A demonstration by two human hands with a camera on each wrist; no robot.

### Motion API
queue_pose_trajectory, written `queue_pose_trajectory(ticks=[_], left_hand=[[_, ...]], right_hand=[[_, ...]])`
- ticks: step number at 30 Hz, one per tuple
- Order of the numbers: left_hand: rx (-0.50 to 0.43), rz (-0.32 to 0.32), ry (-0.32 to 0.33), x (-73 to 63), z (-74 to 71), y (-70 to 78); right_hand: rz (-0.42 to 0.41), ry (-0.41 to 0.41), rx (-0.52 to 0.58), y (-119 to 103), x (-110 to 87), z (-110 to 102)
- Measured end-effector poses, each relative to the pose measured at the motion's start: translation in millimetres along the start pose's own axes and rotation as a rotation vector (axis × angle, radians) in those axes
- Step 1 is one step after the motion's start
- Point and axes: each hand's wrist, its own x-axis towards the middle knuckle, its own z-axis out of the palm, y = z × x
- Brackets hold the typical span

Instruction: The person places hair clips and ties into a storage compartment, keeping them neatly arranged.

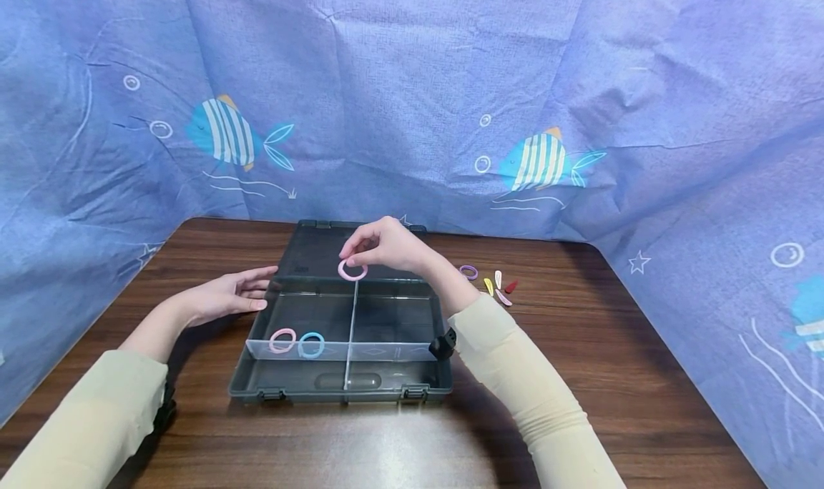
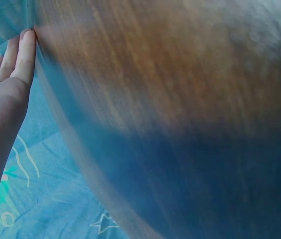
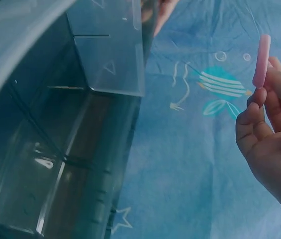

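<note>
A grey see-through divided box [image 1: 395,321] lies with its lid [image 1: 315,249] folded back on the table. Above the middle of the box, my right hand [image 1: 389,249] pinches a pink hair tie [image 1: 352,275] between thumb and fingertips; in the right wrist view this hair tie [image 3: 262,59] appears edge-on. My left hand [image 1: 228,296] has its fingers stretched out, touching the left side of the box near the hinge. Inside the box, a pink hair tie [image 1: 273,348] and a blue hair tie [image 1: 312,355] sit side by side at the front divider in the left part.
Right of the box, a purple hair tie [image 1: 473,269] lies near several small hair clips, among them a yellow clip [image 1: 488,287] and a red clip [image 1: 511,287]. A blue fish-print cloth [image 1: 412,103] hangs behind the brown wooden table [image 1: 566,360].
</note>
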Motion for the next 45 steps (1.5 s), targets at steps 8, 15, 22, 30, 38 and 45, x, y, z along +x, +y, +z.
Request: queue_pose_trajectory(ticks=[8, 15, 22, 30, 38, 45], left_hand=[[0.002, -0.001, 0.007, 0.3, 0.1, 0.1], [-0.020, 0.002, 0.004, 1.5, 1.5, -0.1], [-0.010, 0.000, 0.005, 3.4, 1.5, -1.4], [0.006, -0.017, 0.013, 4.1, 1.3, -2.6], [0.006, -0.001, 0.001, 2.5, 0.6, -3.0], [0.031, -0.002, 0.009, 2.6, 0.6, -2.5]], right_hand=[[-0.006, -0.090, -0.021, 8.1, 8.2, 16.6], [-0.011, -0.219, -0.010, 18.9, 15.2, 33.3], [-0.026, -0.309, -0.023, 25.8, 19.1, 44.7], [-0.036, -0.458, -0.063, 33.2, 21.6, 57.5], [-0.063, -0.524, -0.149, 36.4, 23.3, 71.5], [-0.014, -0.553, -0.285, 33.4, 23.3, 80.9]])
